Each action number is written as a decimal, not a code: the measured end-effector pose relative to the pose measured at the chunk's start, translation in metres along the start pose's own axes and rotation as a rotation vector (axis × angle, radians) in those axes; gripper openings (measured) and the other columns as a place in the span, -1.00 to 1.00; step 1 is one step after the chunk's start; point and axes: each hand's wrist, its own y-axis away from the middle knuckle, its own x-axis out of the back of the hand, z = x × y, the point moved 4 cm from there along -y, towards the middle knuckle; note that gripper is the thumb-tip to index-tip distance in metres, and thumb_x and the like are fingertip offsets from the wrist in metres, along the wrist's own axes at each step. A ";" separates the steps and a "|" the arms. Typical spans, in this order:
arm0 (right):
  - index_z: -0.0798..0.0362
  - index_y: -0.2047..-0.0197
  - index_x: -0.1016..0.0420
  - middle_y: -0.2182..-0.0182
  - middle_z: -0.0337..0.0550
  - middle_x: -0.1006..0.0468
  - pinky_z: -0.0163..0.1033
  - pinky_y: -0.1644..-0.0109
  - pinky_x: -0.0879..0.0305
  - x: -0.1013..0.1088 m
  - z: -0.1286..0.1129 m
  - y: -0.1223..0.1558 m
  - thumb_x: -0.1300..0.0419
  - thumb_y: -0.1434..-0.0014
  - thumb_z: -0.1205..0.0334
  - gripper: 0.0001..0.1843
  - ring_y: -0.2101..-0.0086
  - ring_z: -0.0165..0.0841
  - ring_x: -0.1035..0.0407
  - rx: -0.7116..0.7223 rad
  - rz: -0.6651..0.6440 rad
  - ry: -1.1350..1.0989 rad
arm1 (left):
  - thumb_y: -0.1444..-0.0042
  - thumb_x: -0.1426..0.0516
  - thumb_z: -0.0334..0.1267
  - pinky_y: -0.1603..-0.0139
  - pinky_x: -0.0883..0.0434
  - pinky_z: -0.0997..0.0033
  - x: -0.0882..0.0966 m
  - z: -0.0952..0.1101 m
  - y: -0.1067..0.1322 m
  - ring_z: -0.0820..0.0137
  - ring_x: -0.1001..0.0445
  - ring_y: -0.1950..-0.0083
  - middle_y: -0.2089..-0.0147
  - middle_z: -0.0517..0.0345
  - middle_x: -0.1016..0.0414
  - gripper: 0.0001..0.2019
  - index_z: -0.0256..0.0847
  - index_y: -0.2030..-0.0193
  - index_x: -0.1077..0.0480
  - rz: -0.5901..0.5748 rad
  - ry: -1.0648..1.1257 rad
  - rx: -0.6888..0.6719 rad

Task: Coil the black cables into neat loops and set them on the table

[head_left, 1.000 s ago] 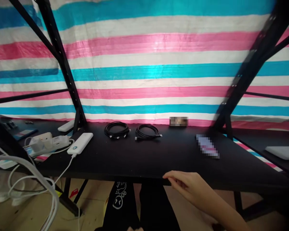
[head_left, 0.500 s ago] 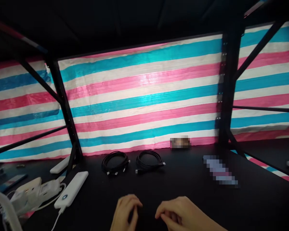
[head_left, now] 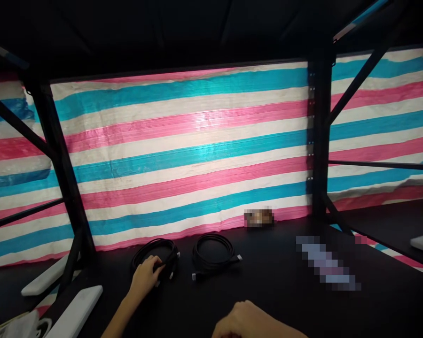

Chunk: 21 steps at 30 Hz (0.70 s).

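Two coiled black cables lie side by side on the black shelf (head_left: pixel 268 291). My left hand (head_left: pixel 146 277) rests on the left coil (head_left: pixel 155 256), its fingers curled over the loops near the white plugs. The right coil (head_left: pixel 213 256) lies untouched just beyond it. My right hand (head_left: pixel 245 321) sits low at the near edge, knuckles up and fingers curled under, with whatever is in it hidden.
A white power bank (head_left: pixel 75 312) lies at the lower left, with another white bar (head_left: pixel 44 281) behind the black upright post (head_left: pixel 61 169). Two blurred items lie at the back (head_left: pixel 259 218) and right (head_left: pixel 327 263). A striped tarp (head_left: pixel 197 155) closes the rear.
My left hand has reached forward and left from the near edge onto the left coil. The view has shifted a little to the right.
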 end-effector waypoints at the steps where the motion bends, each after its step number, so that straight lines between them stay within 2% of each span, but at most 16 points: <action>1: -0.05 0.18 -0.58 0.40 -0.28 -0.59 -0.53 0.38 -0.23 0.001 0.000 -0.001 -0.15 0.01 0.37 -0.68 0.43 -0.50 -0.43 -0.006 -0.005 0.008 | -0.16 0.07 -0.21 0.20 -0.26 0.46 0.007 -0.001 -0.001 0.37 -0.46 0.17 0.22 0.13 -0.49 -0.79 -0.16 0.27 -0.36 0.024 0.044 0.016; 5: 0.02 0.19 -0.57 0.47 -0.24 -0.56 -0.49 0.41 -0.25 0.000 0.002 -0.009 -0.07 -0.07 0.35 -0.70 0.50 -0.50 -0.42 -0.034 -0.002 -0.097 | -0.22 0.15 -0.21 0.32 -0.21 0.45 0.039 -0.009 0.000 0.32 -0.48 0.25 0.25 0.15 -0.52 -0.76 -0.11 0.16 -0.31 0.172 0.141 0.161; 7: 0.06 0.15 -0.53 0.48 -0.21 -0.54 -0.49 0.47 -0.25 -0.003 0.003 -0.019 -0.04 -0.12 0.31 -0.71 0.56 -0.52 -0.39 -0.055 -0.016 -0.257 | -0.22 0.16 -0.17 0.40 -0.17 0.42 0.059 -0.012 0.005 0.24 -0.48 0.30 0.31 0.10 -0.52 -0.73 -0.11 0.16 -0.33 0.324 0.117 0.286; 9: 0.08 0.08 -0.47 0.44 -0.16 -0.54 -0.49 0.52 -0.24 -0.003 0.005 -0.031 -0.04 -0.17 0.20 -0.70 0.58 -0.53 -0.39 -0.069 0.027 -0.409 | -0.22 0.16 -0.14 0.43 -0.16 0.41 0.080 -0.008 0.014 0.22 -0.47 0.34 0.36 0.09 -0.52 -0.71 -0.10 0.12 -0.32 0.518 0.139 0.378; 11: 0.09 0.04 -0.42 0.38 -0.11 -0.53 -0.47 0.55 -0.24 0.002 0.008 -0.044 -0.05 -0.18 0.05 -0.62 0.55 -0.49 -0.41 -0.073 0.094 -0.549 | -0.21 0.13 -0.11 0.42 -0.21 0.44 0.097 0.008 0.026 0.29 -0.47 0.38 0.40 0.12 -0.51 -0.72 -0.10 0.11 -0.32 0.718 0.255 0.337; 12: 0.10 0.01 -0.39 0.35 -0.08 -0.53 -0.45 0.54 -0.28 0.005 0.011 -0.051 -0.03 -0.18 -0.03 -0.56 0.51 -0.45 -0.44 -0.074 0.123 -0.648 | -0.20 0.10 -0.10 0.41 -0.24 0.47 0.102 0.019 0.033 0.36 -0.46 0.44 0.39 0.15 -0.50 -0.73 -0.12 0.10 -0.31 0.780 0.363 0.266; 14: 0.12 -0.06 -0.32 0.27 0.00 -0.52 -0.33 0.48 -0.38 0.013 0.018 -0.065 0.06 -0.19 -0.16 -0.41 0.40 -0.35 -0.48 -0.089 0.184 -0.890 | -0.19 0.09 -0.09 0.48 -0.26 0.52 0.102 0.047 0.047 0.46 -0.39 0.57 0.44 0.20 -0.45 -0.74 -0.16 0.10 -0.27 0.770 0.530 0.107; 16: 0.16 -0.06 -0.30 0.18 0.07 -0.51 -0.25 0.40 -0.43 0.022 0.028 -0.077 0.15 -0.18 -0.24 -0.32 0.31 -0.28 -0.49 -0.080 0.235 -1.120 | -0.18 0.08 -0.14 0.57 -0.22 0.55 0.090 0.076 0.064 0.47 -0.32 0.64 0.56 0.27 -0.35 -0.77 -0.18 0.12 -0.25 0.693 0.555 0.001; 18: 0.19 0.00 -0.32 0.18 0.10 -0.52 -0.20 0.35 -0.44 0.032 0.042 -0.084 0.20 -0.15 -0.30 -0.26 0.32 -0.26 -0.50 -0.128 0.318 -1.326 | -0.15 0.06 -0.23 0.61 -0.20 0.55 0.067 0.106 0.083 0.46 -0.33 0.65 0.61 0.29 -0.35 -0.80 -0.17 0.12 -0.26 0.571 0.455 -0.164; 19: 0.21 0.05 -0.35 0.20 0.11 -0.52 -0.19 0.32 -0.44 0.035 0.048 -0.086 0.21 -0.13 -0.33 -0.24 0.32 -0.26 -0.50 -0.153 0.339 -1.410 | -0.13 0.06 -0.30 0.60 -0.21 0.55 0.051 0.122 0.092 0.46 -0.36 0.64 0.59 0.26 -0.39 -0.79 -0.16 0.10 -0.26 0.478 0.383 -0.296; 21: 0.22 0.12 -0.38 0.24 0.10 -0.54 -0.23 0.31 -0.44 0.039 0.058 -0.085 0.16 -0.12 -0.33 -0.26 0.30 -0.27 -0.50 -0.204 0.299 -1.493 | -0.09 0.06 -0.35 0.56 -0.25 0.51 0.018 0.148 0.111 0.40 -0.44 0.56 0.52 0.17 -0.46 -0.74 -0.16 0.07 -0.26 0.360 0.266 -0.585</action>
